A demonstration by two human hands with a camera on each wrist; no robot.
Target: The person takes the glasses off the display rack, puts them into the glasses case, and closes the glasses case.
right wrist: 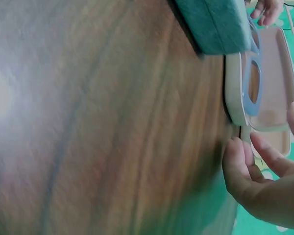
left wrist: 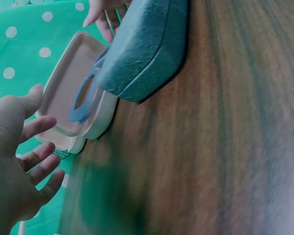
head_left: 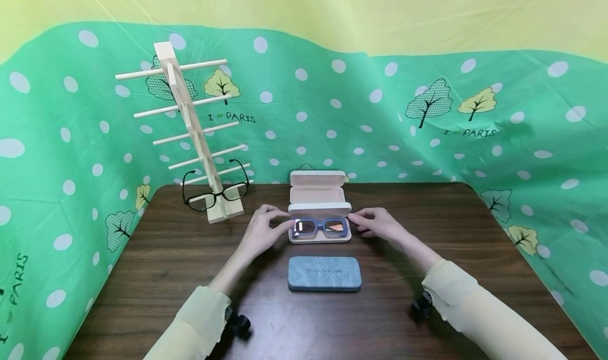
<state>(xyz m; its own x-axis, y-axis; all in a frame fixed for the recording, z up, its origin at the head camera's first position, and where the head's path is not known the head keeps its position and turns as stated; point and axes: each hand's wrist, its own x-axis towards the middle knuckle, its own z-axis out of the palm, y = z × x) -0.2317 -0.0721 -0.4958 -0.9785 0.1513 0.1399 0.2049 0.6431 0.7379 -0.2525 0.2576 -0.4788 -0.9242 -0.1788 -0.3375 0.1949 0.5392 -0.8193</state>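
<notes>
Blue glasses (head_left: 321,227) lie L–R in white case (head_left: 321,240), btwn L hand (head_left: 260,232) — fingers wide — & R hand (head_left: 380,224), loosely bent; both empty.

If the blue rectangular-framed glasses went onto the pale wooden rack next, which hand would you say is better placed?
Probably the left hand: it is beside the glasses on the side nearer the rack, whereas the right hand is on the opposite side, farther away.
</notes>
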